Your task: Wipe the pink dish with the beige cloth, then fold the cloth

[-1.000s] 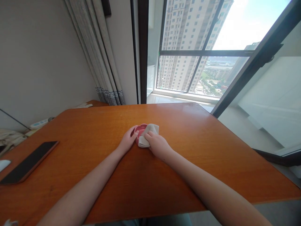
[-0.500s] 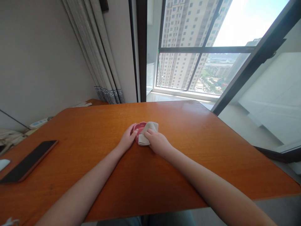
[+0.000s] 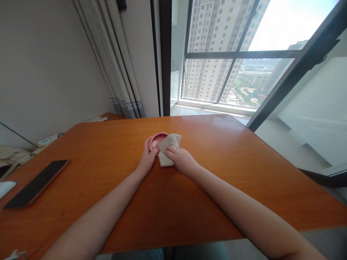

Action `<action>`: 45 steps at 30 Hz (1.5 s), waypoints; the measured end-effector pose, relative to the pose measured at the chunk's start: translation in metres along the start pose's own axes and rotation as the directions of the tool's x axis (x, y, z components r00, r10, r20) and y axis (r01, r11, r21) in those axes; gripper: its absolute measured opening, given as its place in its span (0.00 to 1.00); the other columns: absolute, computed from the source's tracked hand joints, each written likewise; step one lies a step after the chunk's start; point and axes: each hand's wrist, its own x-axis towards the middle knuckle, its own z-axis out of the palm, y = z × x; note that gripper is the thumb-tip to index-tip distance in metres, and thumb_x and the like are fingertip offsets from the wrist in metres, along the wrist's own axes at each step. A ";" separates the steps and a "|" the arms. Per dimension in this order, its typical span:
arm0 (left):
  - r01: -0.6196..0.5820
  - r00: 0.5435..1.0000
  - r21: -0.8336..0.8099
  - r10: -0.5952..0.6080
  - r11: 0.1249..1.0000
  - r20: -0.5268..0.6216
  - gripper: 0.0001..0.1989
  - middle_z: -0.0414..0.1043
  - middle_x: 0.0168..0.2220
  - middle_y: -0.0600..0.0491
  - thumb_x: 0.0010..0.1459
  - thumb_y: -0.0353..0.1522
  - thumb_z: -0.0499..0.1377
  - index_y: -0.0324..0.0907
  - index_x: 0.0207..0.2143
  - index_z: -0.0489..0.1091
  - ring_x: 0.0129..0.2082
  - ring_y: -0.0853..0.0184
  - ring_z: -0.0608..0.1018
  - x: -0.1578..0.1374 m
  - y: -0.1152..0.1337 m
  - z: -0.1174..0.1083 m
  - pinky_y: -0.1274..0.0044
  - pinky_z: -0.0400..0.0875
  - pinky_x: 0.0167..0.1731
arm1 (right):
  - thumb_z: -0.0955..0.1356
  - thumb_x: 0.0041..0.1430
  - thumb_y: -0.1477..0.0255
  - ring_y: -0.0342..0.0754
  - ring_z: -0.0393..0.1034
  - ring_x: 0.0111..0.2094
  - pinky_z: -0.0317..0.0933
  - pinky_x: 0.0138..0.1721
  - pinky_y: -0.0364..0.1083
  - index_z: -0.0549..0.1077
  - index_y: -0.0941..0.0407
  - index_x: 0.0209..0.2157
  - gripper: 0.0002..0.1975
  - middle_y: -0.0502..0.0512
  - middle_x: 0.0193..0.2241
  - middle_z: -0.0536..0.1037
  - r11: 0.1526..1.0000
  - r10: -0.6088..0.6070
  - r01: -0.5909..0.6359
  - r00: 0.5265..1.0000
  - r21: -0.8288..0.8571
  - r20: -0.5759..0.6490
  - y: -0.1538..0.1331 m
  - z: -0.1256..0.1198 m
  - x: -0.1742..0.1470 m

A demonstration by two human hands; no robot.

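Note:
A round pink dish (image 3: 159, 136) is held near the middle of the wooden table (image 3: 206, 137), its near side tipped down and its inside facing me. My left hand (image 3: 148, 155) is closed on the dish's left rim, thumb on the near side and fingers around the outside. My right hand (image 3: 182, 159) grips a folded pale cloth (image 3: 171, 141), which covers the right part of the dish. The fingertips of the right hand are partly hidden in the cloth.
On the left of the table lies a long black flat panel (image 3: 38, 184) with a reddish edge. A white object (image 3: 7, 188) is beside it, and a white cord (image 3: 17, 254) at the near left corner. Beyond the far edge are a curtain (image 3: 116, 72) and a window (image 3: 211, 79).
The dish has risen and tilted, showing more of its inside. My left hand has moved slightly up and left with it, while the cloth has shifted a little over the rim.

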 end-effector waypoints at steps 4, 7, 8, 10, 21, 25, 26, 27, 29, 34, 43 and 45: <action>-0.131 0.984 0.125 0.114 0.983 0.134 0.31 0.58 0.58 0.47 0.45 0.27 0.56 0.42 0.55 0.56 0.59 0.59 0.62 0.003 0.008 -0.010 0.64 0.51 0.61 | 0.60 0.62 0.75 0.45 0.64 0.36 0.52 0.32 0.43 0.69 0.54 0.43 0.10 0.55 0.43 0.70 0.998 -0.009 0.012 0.999 -0.066 0.051 0.018 -0.006 -0.001; -0.089 0.995 0.059 0.086 0.994 0.050 0.31 0.56 0.60 0.45 0.50 0.31 0.57 0.43 0.57 0.53 0.60 0.58 0.61 -0.002 0.009 -0.003 0.64 0.53 0.60 | 0.60 0.62 0.75 0.46 0.63 0.37 0.51 0.29 0.43 0.70 0.54 0.39 0.09 0.54 0.41 0.71 0.993 0.026 -0.020 0.998 -0.116 0.050 0.014 -0.005 -0.001; -0.060 0.998 0.014 0.060 0.998 -0.010 0.31 0.55 0.60 0.45 0.52 0.33 0.56 0.44 0.58 0.51 0.60 0.59 0.60 -0.004 0.008 0.002 0.64 0.54 0.59 | 0.60 0.62 0.75 0.46 0.63 0.36 0.51 0.28 0.43 0.70 0.54 0.38 0.09 0.54 0.40 0.71 0.992 0.048 -0.043 0.998 -0.122 0.039 0.009 -0.003 0.000; -0.026 0.996 -0.064 0.020 0.998 -0.091 0.31 0.53 0.61 0.46 0.54 0.36 0.55 0.46 0.59 0.48 0.61 0.60 0.60 -0.009 0.002 0.011 0.65 0.55 0.59 | 0.60 0.62 0.75 0.46 0.63 0.35 0.52 0.29 0.43 0.70 0.54 0.40 0.09 0.55 0.40 0.71 0.987 0.108 -0.108 0.994 -0.118 -0.001 -0.005 -0.001 0.001; -0.129 0.991 0.106 0.131 0.986 -0.016 0.33 0.52 0.62 0.46 0.52 0.33 0.57 0.44 0.60 0.50 0.61 0.60 0.59 -0.005 0.009 -0.002 0.67 0.50 0.61 | 0.60 0.62 0.76 0.45 0.63 0.37 0.52 0.29 0.42 0.70 0.54 0.41 0.10 0.56 0.42 0.71 0.993 0.013 -0.011 1.000 -0.117 0.011 0.012 -0.002 0.000; -0.030 0.989 -0.022 0.026 0.999 -0.144 0.33 0.51 0.62 0.47 0.55 0.38 0.56 0.46 0.60 0.45 0.61 0.62 0.60 -0.015 0.001 0.015 0.68 0.55 0.59 | 0.60 0.62 0.76 0.44 0.63 0.33 0.52 0.29 0.42 0.69 0.55 0.43 0.11 0.56 0.40 0.71 0.993 0.064 -0.066 0.998 -0.100 -0.023 -0.001 0.004 0.001; -0.023 0.987 -0.036 0.017 0.999 -0.161 0.31 0.53 0.61 0.47 0.56 0.37 0.55 0.46 0.59 0.47 0.60 0.62 0.61 -0.015 -0.001 0.017 0.68 0.56 0.59 | 0.60 0.62 0.76 0.43 0.63 0.32 0.52 0.29 0.43 0.69 0.55 0.44 0.11 0.55 0.40 0.71 0.993 0.069 -0.071 0.997 -0.090 -0.028 -0.005 0.005 0.002; -0.016 0.985 -0.038 0.009 0.999 -0.174 0.29 0.56 0.60 0.47 0.56 0.37 0.55 0.46 0.58 0.49 0.59 0.62 0.62 -0.015 -0.003 0.017 0.68 0.56 0.58 | 0.60 0.62 0.76 0.43 0.63 0.31 0.52 0.28 0.43 0.69 0.55 0.45 0.12 0.55 0.40 0.71 0.995 0.059 -0.061 0.998 -0.080 -0.024 -0.007 0.005 0.003; -0.001 0.982 -0.027 -0.004 1.000 -0.188 0.24 0.60 0.57 0.48 0.56 0.34 0.53 0.45 0.55 0.53 0.57 0.62 0.65 -0.011 -0.004 0.013 0.67 0.57 0.58 | 0.60 0.62 0.76 0.43 0.63 0.31 0.52 0.28 0.43 0.68 0.55 0.45 0.12 0.55 0.40 0.71 0.997 0.009 -0.010 1.000 -0.073 -0.009 -0.006 0.003 0.004; -0.113 0.992 0.035 0.115 0.993 -0.056 0.23 0.61 0.56 0.47 0.52 0.28 0.51 0.42 0.52 0.58 0.57 0.63 0.64 -0.003 0.012 0.001 0.68 0.54 0.60 | 0.58 0.64 0.75 0.42 0.62 0.32 0.48 0.27 0.44 0.70 0.54 0.42 0.11 0.54 0.39 0.71 0.985 -0.090 0.079 0.994 -0.154 -0.066 0.013 -0.001 -0.001; -0.029 0.989 -0.021 0.026 0.999 -0.146 0.23 0.65 0.52 0.48 0.53 0.32 0.54 0.43 0.53 0.57 0.53 0.61 0.69 -0.013 0.017 0.009 0.67 0.63 0.54 | 0.58 0.64 0.76 0.42 0.60 0.28 0.46 0.26 0.45 0.72 0.55 0.37 0.12 0.54 0.36 0.72 0.976 -0.082 0.051 0.986 -0.210 -0.143 0.002 0.006 0.002; -0.067 0.992 0.029 0.070 0.997 -0.107 0.24 0.65 0.51 0.48 0.49 0.29 0.54 0.42 0.51 0.59 0.53 0.60 0.68 -0.008 0.017 0.004 0.66 0.61 0.55 | 0.59 0.64 0.76 0.42 0.61 0.29 0.47 0.27 0.44 0.71 0.55 0.39 0.11 0.54 0.38 0.72 0.976 -0.109 0.088 0.989 -0.199 -0.096 0.009 0.003 0.001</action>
